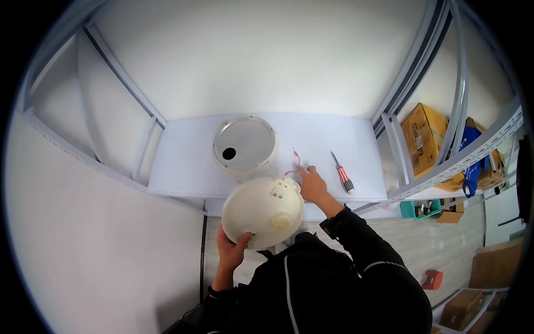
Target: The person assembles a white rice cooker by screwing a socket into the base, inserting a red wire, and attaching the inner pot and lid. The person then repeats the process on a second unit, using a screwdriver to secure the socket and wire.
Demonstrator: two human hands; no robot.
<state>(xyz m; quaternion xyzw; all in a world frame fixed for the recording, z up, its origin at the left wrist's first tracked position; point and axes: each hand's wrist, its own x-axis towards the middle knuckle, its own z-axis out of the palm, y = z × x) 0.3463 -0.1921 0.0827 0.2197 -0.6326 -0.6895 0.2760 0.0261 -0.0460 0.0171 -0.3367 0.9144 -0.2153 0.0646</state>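
Observation:
My left hand (231, 252) is closed on the lower rim of a cream-coloured, bowl-shaped shell (250, 209), its thumb over the face turned toward me. Small metal fittings and a round yellowish piece show on that face. The shell is tilted at the table's front edge. Beside its upper right rim is my right hand (314, 186), fingers stretched out and apart. One fingertip is at a thin red wire (298, 158) that runs from near the shell's rim onto the table; whether they touch I cannot tell. Behind the shell stands a cream drum-shaped housing (247, 142) with a metal face and a dark round hole.
A screwdriver with a red and black handle (344, 177) lies on the white table (183, 150), right of my right hand. Grey metal frames (125, 78) flank the table. Cardboard boxes (425, 136), a blue bag (473, 158) and a teal basket (411, 210) are at right.

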